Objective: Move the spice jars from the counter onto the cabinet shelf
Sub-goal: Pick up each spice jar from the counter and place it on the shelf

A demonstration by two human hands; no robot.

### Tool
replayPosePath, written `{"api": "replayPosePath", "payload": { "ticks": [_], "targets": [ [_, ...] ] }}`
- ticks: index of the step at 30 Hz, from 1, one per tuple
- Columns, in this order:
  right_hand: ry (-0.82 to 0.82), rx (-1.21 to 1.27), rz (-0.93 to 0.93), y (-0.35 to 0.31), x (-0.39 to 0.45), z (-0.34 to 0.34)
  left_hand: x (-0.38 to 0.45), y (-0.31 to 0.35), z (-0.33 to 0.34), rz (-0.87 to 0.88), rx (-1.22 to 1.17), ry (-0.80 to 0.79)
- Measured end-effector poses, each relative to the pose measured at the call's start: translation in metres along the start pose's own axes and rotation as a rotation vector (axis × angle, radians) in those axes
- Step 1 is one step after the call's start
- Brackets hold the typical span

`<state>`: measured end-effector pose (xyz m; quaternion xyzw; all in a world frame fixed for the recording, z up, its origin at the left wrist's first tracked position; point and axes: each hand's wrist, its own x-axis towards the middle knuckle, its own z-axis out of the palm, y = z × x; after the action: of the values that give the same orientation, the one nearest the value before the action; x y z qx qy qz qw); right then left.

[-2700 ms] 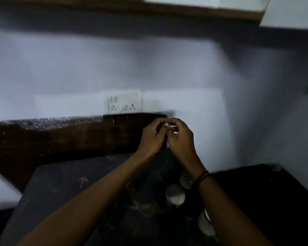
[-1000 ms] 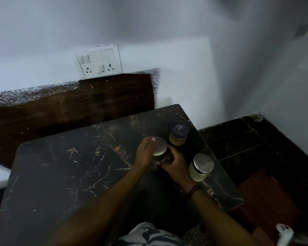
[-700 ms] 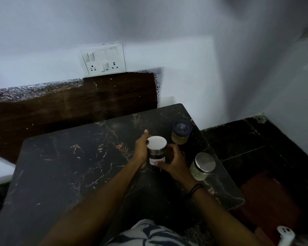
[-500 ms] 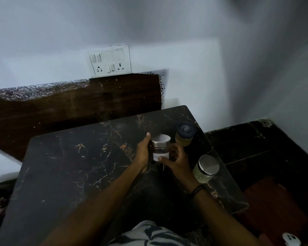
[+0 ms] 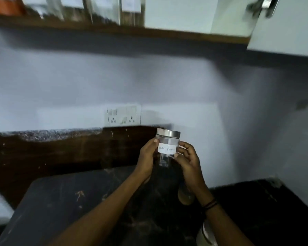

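A clear glass spice jar [image 5: 167,148] with a silver lid and a white label reading "Black Pepper" is held upright in the air above the dark marble counter [image 5: 75,201]. My left hand [image 5: 147,157] grips its left side and my right hand [image 5: 188,158] grips its right side. Two more jars stay on the counter under my right arm: one [image 5: 184,196] is mostly hidden behind the wrist, another with a pale lid [image 5: 205,235] shows at the bottom edge. The cabinet shelf [image 5: 114,29] runs across the top, blurred, with several containers [image 5: 103,9] standing on it.
An open white cabinet door [image 5: 284,27] with a metal hinge hangs at the top right. A white switch and socket plate [image 5: 124,115] sits on the wall above a dark wooden backsplash [image 5: 52,153]. Dark floor tiles [image 5: 256,210] lie to the right of the counter.
Both hands have lifted the Black Pepper jar off the counter to chest height. The view has tilted up, bringing the shelf and cabinet door into sight.
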<state>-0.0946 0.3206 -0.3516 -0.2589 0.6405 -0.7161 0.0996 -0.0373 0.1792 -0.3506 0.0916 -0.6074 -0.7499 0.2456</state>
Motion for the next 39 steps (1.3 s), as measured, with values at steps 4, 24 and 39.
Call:
{"api": "replayPosePath", "payload": {
  "ticks": [4, 24, 39],
  "targets": [
    [-0.01, 0.002, -0.166, -0.08, 0.044, 0.002, 0.038, 0.08, 0.024, 0.15, -0.022, -0.01],
    [0.266, -0.188, -0.699, -0.3, 0.158, 0.04, 0.109, 0.326, 0.075, 0.717, 0.268, 0.338],
    [0.086, -0.734, -0.362, -0.316, 0.262, 0.074, 0.192, 0.341, 0.052, 0.488, 0.909, 0.33]
  ]
}}
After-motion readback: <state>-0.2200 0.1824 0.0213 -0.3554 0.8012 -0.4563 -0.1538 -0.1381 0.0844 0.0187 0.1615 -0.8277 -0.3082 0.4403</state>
